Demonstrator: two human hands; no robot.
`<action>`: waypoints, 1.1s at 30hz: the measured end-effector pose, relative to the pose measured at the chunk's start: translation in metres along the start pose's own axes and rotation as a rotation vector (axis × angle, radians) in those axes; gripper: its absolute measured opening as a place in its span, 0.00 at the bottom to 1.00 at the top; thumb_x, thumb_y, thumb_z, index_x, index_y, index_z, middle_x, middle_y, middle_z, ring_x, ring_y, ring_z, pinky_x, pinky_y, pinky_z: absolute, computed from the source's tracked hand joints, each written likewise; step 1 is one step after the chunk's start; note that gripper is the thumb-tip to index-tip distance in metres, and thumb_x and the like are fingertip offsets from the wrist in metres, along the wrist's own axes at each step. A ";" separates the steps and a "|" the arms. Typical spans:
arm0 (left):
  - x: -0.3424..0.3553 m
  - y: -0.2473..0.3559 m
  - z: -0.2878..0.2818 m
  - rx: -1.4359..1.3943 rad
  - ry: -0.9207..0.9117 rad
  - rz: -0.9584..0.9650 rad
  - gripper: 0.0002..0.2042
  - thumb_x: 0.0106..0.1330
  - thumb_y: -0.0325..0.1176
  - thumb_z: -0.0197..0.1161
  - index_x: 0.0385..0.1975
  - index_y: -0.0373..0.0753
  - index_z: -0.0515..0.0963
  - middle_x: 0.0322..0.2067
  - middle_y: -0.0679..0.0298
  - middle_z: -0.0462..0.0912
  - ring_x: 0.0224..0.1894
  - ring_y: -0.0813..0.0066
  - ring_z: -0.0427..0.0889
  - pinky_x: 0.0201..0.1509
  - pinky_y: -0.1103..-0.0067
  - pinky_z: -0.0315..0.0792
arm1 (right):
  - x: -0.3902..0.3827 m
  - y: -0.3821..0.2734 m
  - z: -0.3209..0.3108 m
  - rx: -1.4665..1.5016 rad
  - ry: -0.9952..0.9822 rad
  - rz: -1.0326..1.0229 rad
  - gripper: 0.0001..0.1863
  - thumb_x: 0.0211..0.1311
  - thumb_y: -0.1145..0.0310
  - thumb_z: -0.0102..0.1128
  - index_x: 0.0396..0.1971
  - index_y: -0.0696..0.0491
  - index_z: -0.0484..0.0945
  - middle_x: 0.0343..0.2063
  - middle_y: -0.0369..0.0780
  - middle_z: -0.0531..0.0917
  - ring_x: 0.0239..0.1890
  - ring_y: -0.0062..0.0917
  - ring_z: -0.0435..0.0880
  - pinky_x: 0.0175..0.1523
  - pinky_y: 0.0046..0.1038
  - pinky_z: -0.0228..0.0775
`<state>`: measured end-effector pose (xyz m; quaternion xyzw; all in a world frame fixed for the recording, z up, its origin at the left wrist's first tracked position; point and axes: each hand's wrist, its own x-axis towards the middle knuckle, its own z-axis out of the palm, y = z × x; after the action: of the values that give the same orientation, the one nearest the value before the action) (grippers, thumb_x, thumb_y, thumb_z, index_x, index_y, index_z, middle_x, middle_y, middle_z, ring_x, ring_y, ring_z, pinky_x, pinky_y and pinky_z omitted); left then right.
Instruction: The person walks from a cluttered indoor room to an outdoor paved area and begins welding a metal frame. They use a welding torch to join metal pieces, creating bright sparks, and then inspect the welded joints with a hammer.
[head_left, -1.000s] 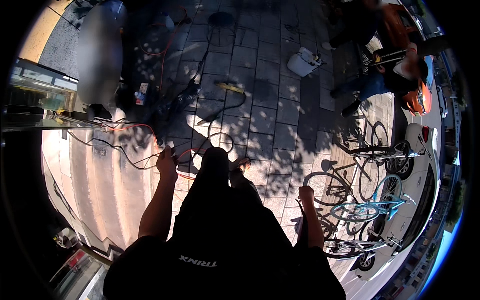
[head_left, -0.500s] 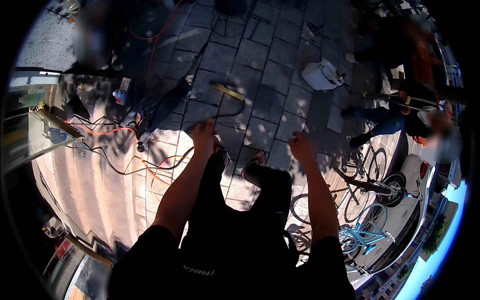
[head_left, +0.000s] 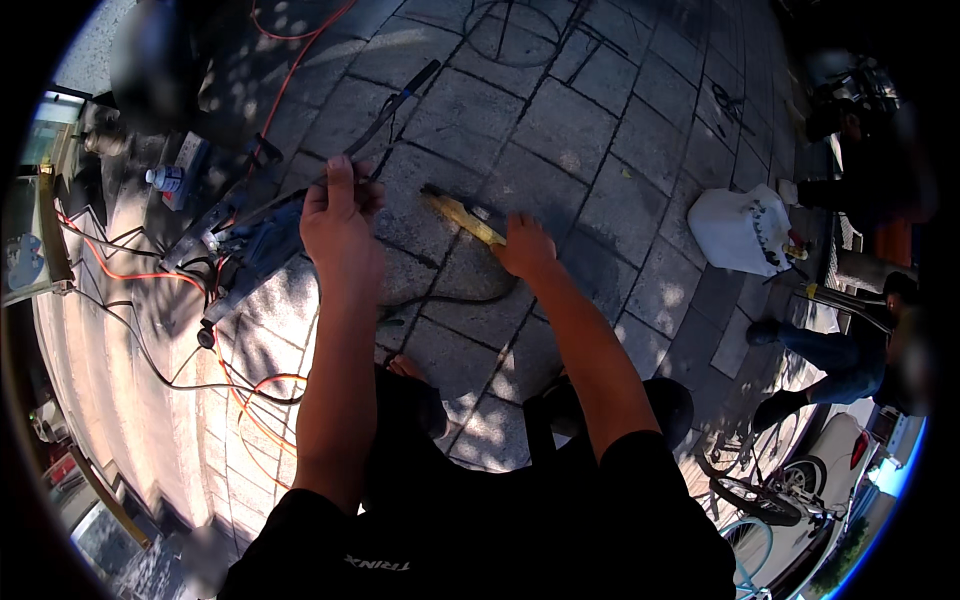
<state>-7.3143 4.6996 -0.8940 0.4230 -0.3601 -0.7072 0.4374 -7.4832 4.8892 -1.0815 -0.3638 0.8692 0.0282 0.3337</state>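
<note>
I am bent over the paving. My right hand (head_left: 525,247) closes round the near right end of a long yellow tool (head_left: 462,216) with dark parts, which lies on the slabs. A black cord (head_left: 455,299) curves across the paving below it. My left hand (head_left: 342,215) is raised further left, thumb up and fingers curled; whatever may be inside them is hidden. Just past it, a long dark bar (head_left: 400,105) with a bit of blue slants away over the paving. A dark metal frame (head_left: 265,255) lies on the ground left of this hand.
Orange hoses (head_left: 170,275) and black cables loop over the steps at left, near a small white bottle (head_left: 165,179). A white plastic container (head_left: 740,228) stands at right. Beyond it sits a person in jeans (head_left: 825,350); bicycles (head_left: 750,490) and a white car (head_left: 835,455) are lower right.
I have bent down closer to the ground. My right hand has come forward and left onto the yellow tool. My left hand has risen toward the dark bar.
</note>
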 end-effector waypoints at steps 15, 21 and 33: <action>-0.017 0.019 -0.018 -0.230 -0.079 -0.017 0.10 0.78 0.44 0.66 0.46 0.45 0.81 0.38 0.70 0.85 0.34 0.77 0.81 0.41 0.75 0.75 | 0.030 -0.005 0.100 1.416 -0.301 0.113 0.21 0.63 0.62 0.70 0.47 0.63 0.83 0.36 0.45 0.87 0.36 0.32 0.86 0.42 0.40 0.79; 0.009 0.010 0.003 -0.054 -0.056 0.061 0.13 0.78 0.45 0.66 0.49 0.43 0.80 0.41 0.67 0.87 0.38 0.74 0.85 0.44 0.74 0.78 | 0.005 -0.012 0.048 1.815 -0.474 -0.210 0.22 0.63 0.69 0.68 0.55 0.63 0.80 0.44 0.47 0.87 0.45 0.35 0.89 0.51 0.38 0.83; 0.011 -0.092 -0.026 -0.023 -0.520 -0.803 0.43 0.64 0.59 0.76 0.71 0.41 0.64 0.75 0.51 0.62 0.77 0.43 0.62 0.71 0.38 0.62 | -0.030 -0.016 -0.028 1.579 -0.516 -0.163 0.23 0.64 0.70 0.68 0.57 0.62 0.77 0.43 0.49 0.88 0.38 0.37 0.91 0.47 0.38 0.88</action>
<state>-7.3219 4.7184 -0.9881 0.3327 -0.2580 -0.9066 0.0297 -7.4732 4.8878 -1.0381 -0.0668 0.5009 -0.5310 0.6803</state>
